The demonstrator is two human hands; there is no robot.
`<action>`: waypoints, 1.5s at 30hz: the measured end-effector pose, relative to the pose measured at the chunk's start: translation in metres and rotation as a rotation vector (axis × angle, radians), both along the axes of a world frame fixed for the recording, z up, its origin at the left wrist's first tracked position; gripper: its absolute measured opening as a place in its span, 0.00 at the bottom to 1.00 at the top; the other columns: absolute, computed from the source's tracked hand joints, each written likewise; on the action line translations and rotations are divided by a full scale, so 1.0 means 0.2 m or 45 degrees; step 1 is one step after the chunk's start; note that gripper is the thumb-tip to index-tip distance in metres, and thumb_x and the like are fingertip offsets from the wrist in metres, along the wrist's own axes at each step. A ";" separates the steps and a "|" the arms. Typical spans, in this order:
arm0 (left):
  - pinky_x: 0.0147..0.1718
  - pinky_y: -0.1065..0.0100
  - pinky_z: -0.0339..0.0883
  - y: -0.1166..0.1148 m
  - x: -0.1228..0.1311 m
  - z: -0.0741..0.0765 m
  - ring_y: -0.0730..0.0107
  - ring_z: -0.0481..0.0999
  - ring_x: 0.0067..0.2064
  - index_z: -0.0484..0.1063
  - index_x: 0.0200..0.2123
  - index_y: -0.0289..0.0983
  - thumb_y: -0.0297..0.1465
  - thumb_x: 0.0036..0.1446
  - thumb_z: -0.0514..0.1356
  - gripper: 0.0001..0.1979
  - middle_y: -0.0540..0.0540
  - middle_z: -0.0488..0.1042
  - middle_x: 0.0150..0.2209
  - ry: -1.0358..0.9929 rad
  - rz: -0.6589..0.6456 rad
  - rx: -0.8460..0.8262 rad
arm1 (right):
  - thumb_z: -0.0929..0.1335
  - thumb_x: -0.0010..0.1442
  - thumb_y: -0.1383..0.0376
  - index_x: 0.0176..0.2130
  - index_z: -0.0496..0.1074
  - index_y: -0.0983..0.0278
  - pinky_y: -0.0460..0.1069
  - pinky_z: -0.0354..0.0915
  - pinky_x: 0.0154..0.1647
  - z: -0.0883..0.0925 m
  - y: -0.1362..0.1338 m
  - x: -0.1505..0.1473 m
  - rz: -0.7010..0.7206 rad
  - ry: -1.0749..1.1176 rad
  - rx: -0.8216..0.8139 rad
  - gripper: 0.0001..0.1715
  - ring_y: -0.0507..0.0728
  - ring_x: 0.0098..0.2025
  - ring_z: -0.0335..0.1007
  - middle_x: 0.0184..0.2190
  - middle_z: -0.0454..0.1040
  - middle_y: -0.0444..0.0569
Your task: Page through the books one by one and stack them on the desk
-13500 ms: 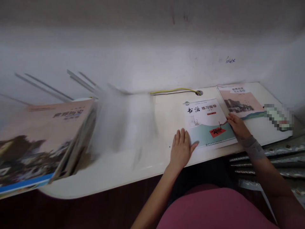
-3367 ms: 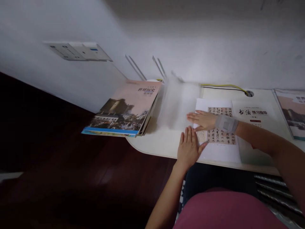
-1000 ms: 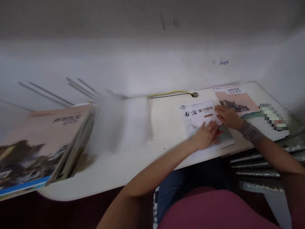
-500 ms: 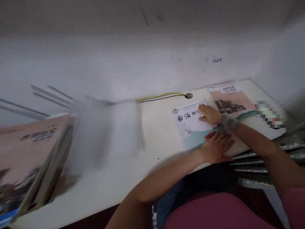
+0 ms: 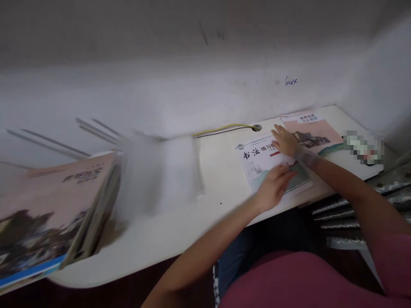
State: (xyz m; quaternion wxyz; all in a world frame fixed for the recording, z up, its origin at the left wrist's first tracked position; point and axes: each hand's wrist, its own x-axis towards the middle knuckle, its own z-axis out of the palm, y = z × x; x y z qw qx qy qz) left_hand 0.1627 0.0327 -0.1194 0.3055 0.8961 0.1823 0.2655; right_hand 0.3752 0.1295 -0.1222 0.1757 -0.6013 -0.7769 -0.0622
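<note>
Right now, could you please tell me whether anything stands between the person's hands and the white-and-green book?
Nothing visible does: the left hand appears over the white-and-green book and the right hand at its upper right, though contact is unclear. The pink-covered book lies to its right, not in between.

A: Where does the left arm (image 5: 218, 237) come in?
B: From between seven and eight o'clock. The left hand (image 5: 275, 186) points towards two, fingers extended, slightly blurred.
A: And the right arm (image 5: 351, 182)?
B: In from four o'clock, wrist (image 5: 306, 157) low. The right hand (image 5: 285, 140) is palm down, fingers loosely spread towards ten.
A: Hand to hand?
B: Near but apart: right between twelve and one from left.
</note>
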 end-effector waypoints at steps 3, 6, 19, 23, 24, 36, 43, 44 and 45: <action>0.60 0.52 0.55 0.09 -0.26 -0.01 0.57 0.62 0.61 0.66 0.54 0.41 0.31 0.58 0.57 0.19 0.40 0.64 0.59 -0.371 0.656 -0.527 | 0.57 0.65 0.60 0.62 0.56 0.74 0.63 0.56 0.62 -0.07 -0.39 0.06 0.024 0.014 -0.056 0.31 0.66 0.66 0.49 0.64 0.55 0.65; 0.54 0.59 0.65 0.13 -0.41 0.00 0.62 0.71 0.53 0.69 0.47 0.39 0.28 0.53 0.61 0.16 0.41 0.68 0.54 -0.632 0.904 -1.204 | 0.57 0.66 0.57 0.61 0.56 0.76 0.61 0.58 0.61 -0.15 -0.73 0.09 0.033 -0.005 -0.098 0.33 0.66 0.64 0.53 0.62 0.58 0.68; 0.34 0.69 0.73 -0.07 -0.20 0.03 0.69 0.76 0.37 0.64 0.46 0.38 0.25 0.43 0.63 0.24 0.47 0.75 0.41 -0.756 0.649 -1.597 | 0.57 0.65 0.56 0.62 0.56 0.74 0.62 0.56 0.62 -0.16 -0.86 0.07 -0.072 0.316 -0.104 0.33 0.65 0.64 0.55 0.61 0.59 0.67; 0.40 0.63 0.73 -0.08 -0.26 0.05 0.64 0.77 0.41 0.65 0.49 0.39 0.27 0.43 0.64 0.26 0.46 0.76 0.43 -0.837 0.639 -1.597 | 0.60 0.63 0.52 0.65 0.49 0.67 0.63 0.61 0.58 -0.13 -0.90 0.07 -0.186 0.777 -0.210 0.38 0.64 0.60 0.62 0.62 0.60 0.63; 0.41 0.63 0.73 -0.08 -0.27 0.06 0.64 0.77 0.41 0.65 0.49 0.40 0.28 0.44 0.64 0.26 0.46 0.76 0.44 -0.847 0.638 -1.587 | 0.60 0.63 0.51 0.65 0.49 0.65 0.61 0.65 0.56 -0.11 -0.91 0.06 -0.200 0.918 -0.258 0.38 0.63 0.57 0.66 0.60 0.62 0.61; 0.40 0.64 0.72 0.37 0.46 0.13 0.65 0.75 0.43 0.58 0.52 0.39 0.25 0.48 0.57 0.26 0.44 0.74 0.46 -0.573 0.300 -1.258 | 0.64 0.56 0.56 0.39 0.72 0.69 0.43 0.54 0.12 0.16 -0.70 0.62 -0.774 1.241 -0.232 0.20 0.49 0.14 0.62 0.15 0.63 0.40; 0.32 0.60 0.73 0.52 0.85 0.03 0.65 0.77 0.34 0.55 0.56 0.39 0.25 0.53 0.56 0.26 0.41 0.75 0.41 -0.165 0.265 -1.091 | 0.61 0.54 0.67 0.32 0.75 0.72 0.46 0.58 0.22 0.16 -0.53 0.95 -0.977 0.755 -0.329 0.16 0.52 0.16 0.61 0.11 0.62 0.42; 0.32 0.60 0.73 0.53 0.86 0.02 0.65 0.77 0.33 0.55 0.56 0.38 0.26 0.54 0.56 0.26 0.41 0.75 0.40 -0.115 0.268 -1.054 | 0.60 0.54 0.67 0.31 0.75 0.72 0.47 0.59 0.23 0.15 -0.51 0.96 -0.983 0.701 -0.337 0.16 0.52 0.17 0.62 0.12 0.64 0.43; 0.32 0.61 0.72 0.54 0.85 0.01 0.65 0.77 0.32 0.54 0.56 0.37 0.28 0.55 0.57 0.26 0.41 0.76 0.38 -0.060 0.277 -1.015 | 0.60 0.54 0.67 0.31 0.76 0.72 0.47 0.59 0.25 0.14 -0.51 0.97 -0.989 0.648 -0.345 0.17 0.53 0.19 0.64 0.12 0.65 0.45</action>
